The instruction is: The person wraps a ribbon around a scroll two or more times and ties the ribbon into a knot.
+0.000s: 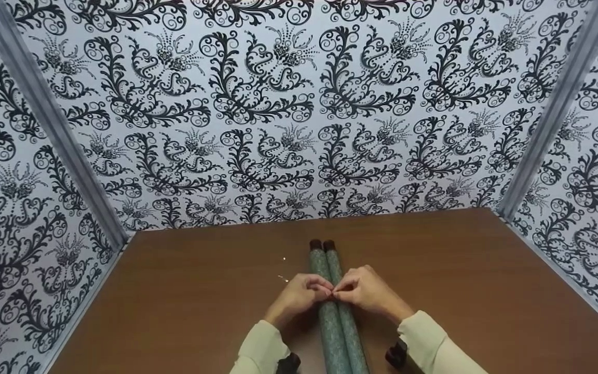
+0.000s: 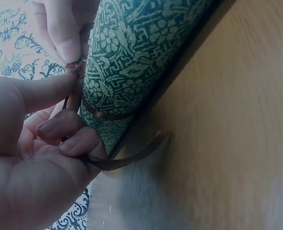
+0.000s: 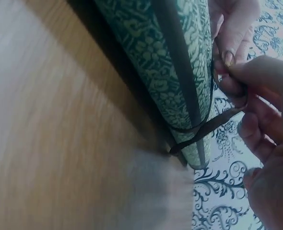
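Note:
Two long green scroll rolls (image 1: 333, 332) with a pale floral pattern lie side by side on the brown table, dark knobs (image 1: 315, 244) at their far ends. A thin dark brown ribbon (image 2: 127, 162) circles the rolls, its loose ends hanging off. From the left, my left hand (image 1: 299, 293) pinches the ribbon above the rolls. My right hand (image 1: 366, 290) meets it from the other side, thumb and finger pinching the ribbon too. In the right wrist view, a loose ribbon end (image 3: 204, 130) trails from the right hand across the green cloth. Fingers partly hide the crossing of the ribbon.
Brown wooden table (image 1: 200, 311) spreads out on both sides of the rolls. Small shiny specks (image 1: 283, 279) show left of them. Walls (image 1: 278, 130) with black scroll patterns on white stand behind and at both sides, with grey strips (image 1: 65, 135) at the corners.

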`<act>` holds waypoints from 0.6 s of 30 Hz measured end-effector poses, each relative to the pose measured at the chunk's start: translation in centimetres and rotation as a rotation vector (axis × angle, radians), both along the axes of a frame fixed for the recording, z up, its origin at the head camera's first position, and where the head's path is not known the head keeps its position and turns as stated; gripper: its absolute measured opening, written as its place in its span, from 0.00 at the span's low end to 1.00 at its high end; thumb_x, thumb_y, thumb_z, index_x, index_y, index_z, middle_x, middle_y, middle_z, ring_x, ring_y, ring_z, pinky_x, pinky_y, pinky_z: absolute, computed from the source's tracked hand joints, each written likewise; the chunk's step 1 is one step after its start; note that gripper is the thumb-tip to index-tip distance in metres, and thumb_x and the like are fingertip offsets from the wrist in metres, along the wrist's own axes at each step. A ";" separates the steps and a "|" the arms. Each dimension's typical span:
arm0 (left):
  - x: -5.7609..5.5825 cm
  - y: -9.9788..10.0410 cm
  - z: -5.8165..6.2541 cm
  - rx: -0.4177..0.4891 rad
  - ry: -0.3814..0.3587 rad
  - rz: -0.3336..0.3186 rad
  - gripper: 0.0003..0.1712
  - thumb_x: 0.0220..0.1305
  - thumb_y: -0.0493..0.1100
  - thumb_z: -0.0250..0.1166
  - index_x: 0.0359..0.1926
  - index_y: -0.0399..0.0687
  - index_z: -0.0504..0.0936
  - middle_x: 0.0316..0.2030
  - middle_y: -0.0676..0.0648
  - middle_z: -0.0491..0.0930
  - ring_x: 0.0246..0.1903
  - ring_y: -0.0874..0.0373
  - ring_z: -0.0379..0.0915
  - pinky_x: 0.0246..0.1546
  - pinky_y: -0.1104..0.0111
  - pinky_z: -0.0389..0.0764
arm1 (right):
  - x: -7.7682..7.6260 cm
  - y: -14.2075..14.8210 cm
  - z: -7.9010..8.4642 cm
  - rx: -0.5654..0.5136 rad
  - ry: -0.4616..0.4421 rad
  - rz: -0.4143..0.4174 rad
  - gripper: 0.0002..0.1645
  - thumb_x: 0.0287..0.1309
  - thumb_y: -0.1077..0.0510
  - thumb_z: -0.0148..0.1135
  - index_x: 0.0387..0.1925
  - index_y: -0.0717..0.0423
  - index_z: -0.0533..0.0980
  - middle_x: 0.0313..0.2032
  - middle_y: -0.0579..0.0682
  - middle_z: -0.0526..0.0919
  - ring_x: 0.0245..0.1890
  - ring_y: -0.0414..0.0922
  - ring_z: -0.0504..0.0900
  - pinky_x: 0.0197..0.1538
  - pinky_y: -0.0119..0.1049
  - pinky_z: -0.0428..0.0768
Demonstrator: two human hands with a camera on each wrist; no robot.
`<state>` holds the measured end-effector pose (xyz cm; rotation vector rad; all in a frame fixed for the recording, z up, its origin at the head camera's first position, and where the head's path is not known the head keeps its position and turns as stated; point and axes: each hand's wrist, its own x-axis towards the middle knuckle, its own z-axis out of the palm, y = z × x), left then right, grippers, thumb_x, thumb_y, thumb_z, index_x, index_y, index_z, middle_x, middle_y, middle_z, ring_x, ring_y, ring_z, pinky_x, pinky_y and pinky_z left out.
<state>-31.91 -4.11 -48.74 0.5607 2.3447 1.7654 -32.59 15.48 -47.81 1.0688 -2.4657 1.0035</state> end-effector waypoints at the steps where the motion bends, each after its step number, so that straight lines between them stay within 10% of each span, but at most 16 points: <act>1: 0.0 0.0 0.0 -0.001 -0.003 0.002 0.06 0.56 0.31 0.62 0.36 0.38 0.83 0.31 0.43 0.84 0.31 0.59 0.77 0.35 0.67 0.76 | 0.0 -0.1 0.0 0.013 0.014 -0.013 0.03 0.46 0.58 0.69 0.25 0.45 0.86 0.22 0.34 0.81 0.23 0.33 0.74 0.34 0.32 0.68; 5: 0.0 0.0 0.1 -0.003 0.002 0.005 0.06 0.55 0.31 0.62 0.35 0.39 0.83 0.30 0.45 0.84 0.30 0.60 0.76 0.33 0.70 0.75 | 0.2 -0.4 0.1 0.042 0.019 -0.062 0.04 0.44 0.58 0.69 0.24 0.42 0.85 0.23 0.32 0.80 0.25 0.35 0.76 0.41 0.42 0.66; 18: 2.6 0.2 3.0 0.028 0.061 0.004 0.07 0.55 0.25 0.59 0.36 0.27 0.80 0.32 0.31 0.82 0.30 0.53 0.76 0.33 0.68 0.76 | 0.6 -1.1 0.2 -0.067 -0.101 -0.042 0.08 0.44 0.69 0.67 0.23 0.55 0.78 0.18 0.41 0.77 0.19 0.32 0.70 0.23 0.26 0.71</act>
